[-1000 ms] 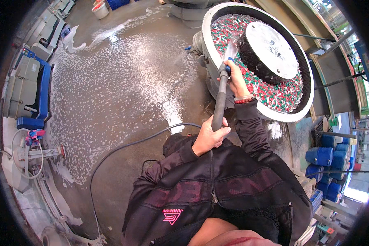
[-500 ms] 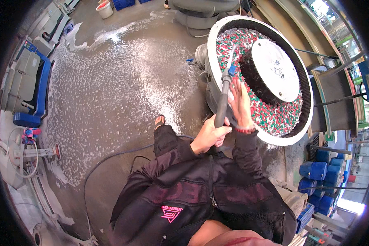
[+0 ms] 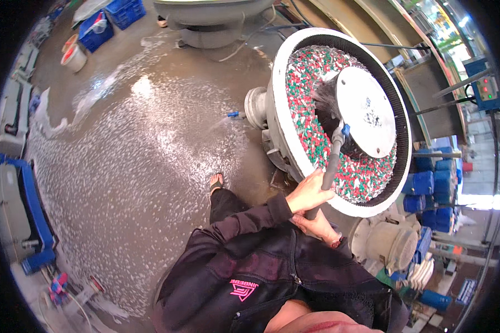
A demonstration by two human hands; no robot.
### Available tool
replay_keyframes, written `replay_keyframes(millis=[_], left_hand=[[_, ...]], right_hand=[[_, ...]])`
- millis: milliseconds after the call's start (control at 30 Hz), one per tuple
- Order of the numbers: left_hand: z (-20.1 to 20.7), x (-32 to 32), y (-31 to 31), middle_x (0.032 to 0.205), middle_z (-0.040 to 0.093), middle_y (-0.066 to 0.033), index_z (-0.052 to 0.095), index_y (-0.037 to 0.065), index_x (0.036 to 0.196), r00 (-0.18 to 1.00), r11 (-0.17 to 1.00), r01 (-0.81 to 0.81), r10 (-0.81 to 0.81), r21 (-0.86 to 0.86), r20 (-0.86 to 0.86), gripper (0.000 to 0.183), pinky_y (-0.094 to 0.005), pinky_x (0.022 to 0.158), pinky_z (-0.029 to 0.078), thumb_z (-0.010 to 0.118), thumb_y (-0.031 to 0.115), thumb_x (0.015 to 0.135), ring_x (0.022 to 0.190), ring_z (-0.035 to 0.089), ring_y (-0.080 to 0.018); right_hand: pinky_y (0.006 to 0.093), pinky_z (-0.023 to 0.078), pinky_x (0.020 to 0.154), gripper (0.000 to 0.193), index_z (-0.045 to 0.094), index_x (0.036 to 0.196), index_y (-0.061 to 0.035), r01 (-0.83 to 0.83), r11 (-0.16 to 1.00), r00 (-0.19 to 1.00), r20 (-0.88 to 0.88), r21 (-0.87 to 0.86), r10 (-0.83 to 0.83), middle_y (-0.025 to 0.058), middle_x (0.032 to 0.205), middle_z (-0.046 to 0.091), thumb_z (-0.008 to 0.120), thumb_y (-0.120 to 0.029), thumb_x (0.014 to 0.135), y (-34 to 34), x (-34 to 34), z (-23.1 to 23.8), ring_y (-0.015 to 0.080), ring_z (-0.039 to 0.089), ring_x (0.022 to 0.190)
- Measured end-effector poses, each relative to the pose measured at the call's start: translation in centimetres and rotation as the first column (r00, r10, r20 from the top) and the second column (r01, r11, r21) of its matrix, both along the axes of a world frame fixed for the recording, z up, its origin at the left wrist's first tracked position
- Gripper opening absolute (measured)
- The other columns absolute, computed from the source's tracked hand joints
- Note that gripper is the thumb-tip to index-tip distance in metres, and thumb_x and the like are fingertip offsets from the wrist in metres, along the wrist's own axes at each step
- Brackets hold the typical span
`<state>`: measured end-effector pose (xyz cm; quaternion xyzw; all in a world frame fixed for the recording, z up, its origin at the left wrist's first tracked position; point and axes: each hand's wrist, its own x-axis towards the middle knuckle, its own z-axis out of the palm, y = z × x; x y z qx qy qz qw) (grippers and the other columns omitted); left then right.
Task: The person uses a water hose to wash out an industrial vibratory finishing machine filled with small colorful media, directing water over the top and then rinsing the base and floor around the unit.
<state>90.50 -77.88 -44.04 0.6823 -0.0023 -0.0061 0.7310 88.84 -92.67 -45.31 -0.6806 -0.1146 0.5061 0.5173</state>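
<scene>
My left hand [image 3: 310,192] is closed round a grey hose [image 3: 331,166] near the rim of a large round white tub [image 3: 294,144]. Just below it, my right hand [image 3: 319,226] grips the same hose, partly hidden behind my left hand. A metal fitting with a blue valve lever [image 3: 346,130] tips the hose and points over the tub. Water seems to spray from it onto the dark side of the raised centre hub [image 3: 366,111], though it is blurred. Small red, green and white pieces [image 3: 305,111] fill the ring around the hub.
Wet floor with white foam [image 3: 133,166] spreads at left. From the tub's side sticks an outlet with a blue valve [image 3: 233,114]. Blue crates [image 3: 94,33] and a white bucket [image 3: 73,58] stand far left. Blue drums [image 3: 419,183] and a control box [image 3: 483,86] are at right.
My right hand was open and flat over the tub's pieces; now it holds the hose below my left hand. The nozzle has swung from the pieces toward the hub. The view has shifted.
</scene>
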Motion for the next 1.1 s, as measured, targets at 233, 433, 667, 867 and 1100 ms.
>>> replay_keyframes(millis=[233,433,667,867,1100], left_hand=[[-1.9,3.5,8.6,0.089,0.052,-0.0102,0.053,-0.001,0.095,0.989,0.971,-0.004,0.040,-0.238,0.144,0.028,-0.0326,0.075,0.044,0.055,0.011,0.070,0.084,0.055,-0.0208],[-2.6,7.6,12.8,0.088,0.054,-0.0080,0.051,-0.001,0.095,0.996,0.893,0.017,0.025,-0.449,0.086,0.028,-0.0291,0.073,0.045,0.053,0.009,0.068,0.083,0.054,-0.0160],[-5.0,8.0,13.5,0.086,0.055,-0.0070,0.054,-0.001,0.090,1.000,0.893,-0.024,0.018,-0.450,-0.017,0.026,-0.0280,0.069,0.044,0.059,0.022,0.079,0.080,0.054,-0.0132],[-8.9,4.5,18.6,0.086,0.054,-0.0066,0.057,0.001,0.098,0.983,0.814,-0.122,0.020,-0.569,-0.182,0.040,-0.0265,0.069,0.046,0.039,0.037,0.093,0.082,0.055,-0.0147],[-25.7,1.5,27.3,0.081,0.050,-0.0043,0.044,0.006,0.101,0.555,0.608,-0.701,0.137,-0.373,-0.820,0.045,-0.0307,0.056,0.050,0.050,0.048,0.084,0.070,0.054,-0.0141]], right_hand=[[0.0223,0.031,0.041,0.025,0.045,0.092,-0.0075,0.267,0.956,0.961,0.106,-0.121,-0.255,-0.0016,0.061,0.048,0.065,-0.015,0.080,12.3,2.2,3.0,0.0069,0.042,0.047],[0.0193,0.028,0.037,0.005,0.051,0.076,-0.0074,0.336,0.922,0.941,0.110,-0.193,-0.320,-0.0040,0.055,0.045,0.056,-0.009,0.079,16.5,5.8,2.4,0.0043,0.040,0.042],[0.0207,0.030,0.040,0.015,0.054,0.073,-0.0057,0.381,0.877,0.922,0.197,-0.292,-0.335,-0.0034,0.056,0.047,0.062,-0.016,0.079,17.2,6.4,1.6,0.0049,0.041,0.044],[0.0209,0.023,0.039,0.023,0.048,0.063,-0.0104,0.541,0.754,0.841,0.265,-0.372,-0.472,-0.0068,0.052,0.040,0.064,-0.013,0.078,18.1,6.0,2.0,0.0038,0.034,0.041],[0.0204,0.021,0.037,0.022,0.039,0.068,-0.0100,0.670,0.698,0.739,0.309,-0.251,-0.598,-0.0030,0.050,0.035,0.056,-0.005,0.082,19.7,4.1,5.7,0.0056,0.029,0.039]])
